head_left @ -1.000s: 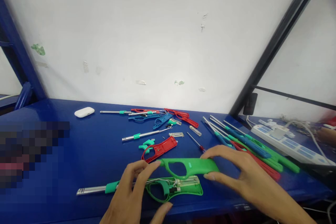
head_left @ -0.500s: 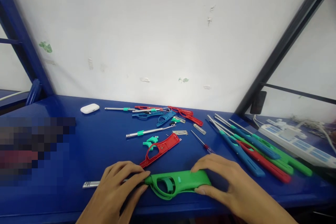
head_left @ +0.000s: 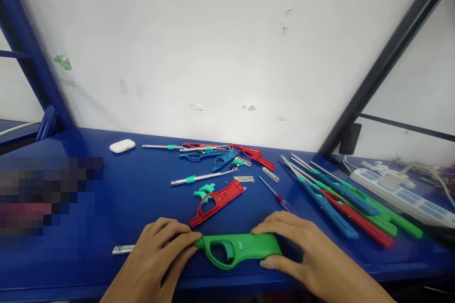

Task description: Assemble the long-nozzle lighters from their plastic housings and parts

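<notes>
A green long-nosed gas lighter (head_left: 245,248) lies crosswise at the table's near edge, its metal tube pointing left. My left hand (head_left: 161,253) is closed around the neck where tube and handle meet, hiding part of the tube. My right hand (head_left: 293,251) pinches the rear end of the green handle between thumb and fingers. Just beyond the lighter lies an opened red handle half (head_left: 222,200), with teal trigger pieces (head_left: 205,191) behind it. A screwdriver (head_left: 280,196) with a dark red handle lies beyond my right hand.
Several assembled lighters (head_left: 330,208) lie fanned out on the right. Loose red and blue shells (head_left: 225,158), metal tubes (head_left: 199,178) and clear fuel tanks (head_left: 270,174) are spread farther back. A white case (head_left: 122,146) sits back left. A power strip (head_left: 401,194) lies beyond a dark post at right.
My right hand has shifted slightly left along the handle. The gap between the green handle's two halves has closed up. My left hand has barely moved.
</notes>
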Demonstrator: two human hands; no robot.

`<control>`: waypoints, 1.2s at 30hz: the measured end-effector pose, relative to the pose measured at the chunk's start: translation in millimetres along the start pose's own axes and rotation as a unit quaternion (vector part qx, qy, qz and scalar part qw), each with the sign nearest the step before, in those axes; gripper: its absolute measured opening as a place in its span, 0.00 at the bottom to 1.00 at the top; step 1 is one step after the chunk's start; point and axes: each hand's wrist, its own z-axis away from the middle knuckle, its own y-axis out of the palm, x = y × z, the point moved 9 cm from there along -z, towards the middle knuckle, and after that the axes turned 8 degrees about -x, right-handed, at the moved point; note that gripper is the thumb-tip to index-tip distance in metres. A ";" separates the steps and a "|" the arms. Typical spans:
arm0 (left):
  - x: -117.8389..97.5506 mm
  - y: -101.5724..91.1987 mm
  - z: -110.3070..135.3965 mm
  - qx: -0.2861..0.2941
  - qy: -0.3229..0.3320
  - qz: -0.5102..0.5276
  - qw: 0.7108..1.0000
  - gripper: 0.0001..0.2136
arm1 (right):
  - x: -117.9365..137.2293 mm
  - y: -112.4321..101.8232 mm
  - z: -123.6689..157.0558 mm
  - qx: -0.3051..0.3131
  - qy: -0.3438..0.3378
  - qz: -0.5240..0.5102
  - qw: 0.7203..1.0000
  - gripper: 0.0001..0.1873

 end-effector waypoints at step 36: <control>7.0 2.4 9.0 0.026 -0.036 0.012 0.999 0.14 | 3.1 -1.1 3.6 -0.003 -0.005 0.005 1.000 0.14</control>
